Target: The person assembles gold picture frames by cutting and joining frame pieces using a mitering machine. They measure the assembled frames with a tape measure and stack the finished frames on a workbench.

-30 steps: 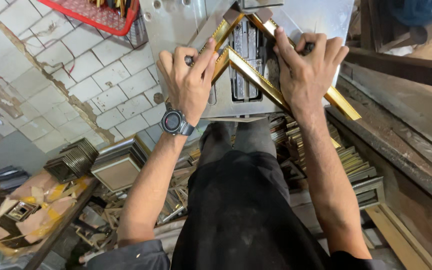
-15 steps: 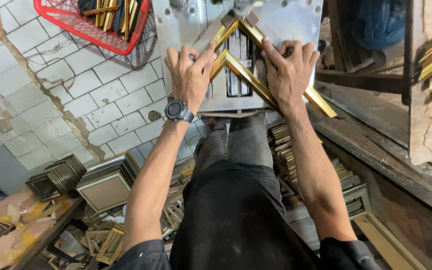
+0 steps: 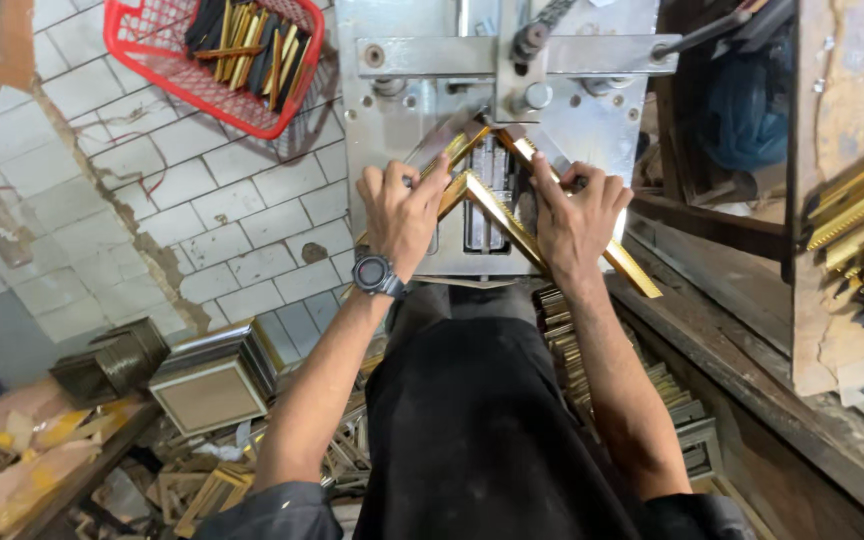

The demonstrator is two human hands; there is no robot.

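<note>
Left hand [image 3: 402, 212] sits palm down on the left gold frame moulding [image 3: 452, 160], fingers curled over its top edge, thumb side toward the corner. It presses rather than wraps; the hand is mostly closed onto the strip. Black wristwatch [image 3: 373, 273] on that wrist.

Right hand [image 3: 577, 215] does the same on the right gold frame moulding [image 3: 512, 215], fingers bent over the strip and knuckles up, pinning it to the plate. That strip's lower end [image 3: 637, 275] sticks out past the hand toward the lower right.

Both mouldings meet in a mitred V at the centre of the grey metal joining machine [image 3: 402, 110], apex pointing up under the clamp head [image 3: 527, 50]. The hands are just beside each other, either side of the slotted centre.

Red plastic basket [image 3: 142, 35] of moulding offcuts on the tiled floor [image 3: 242, 210] upper left. Stacked finished frames [image 3: 214, 385] lower left
</note>
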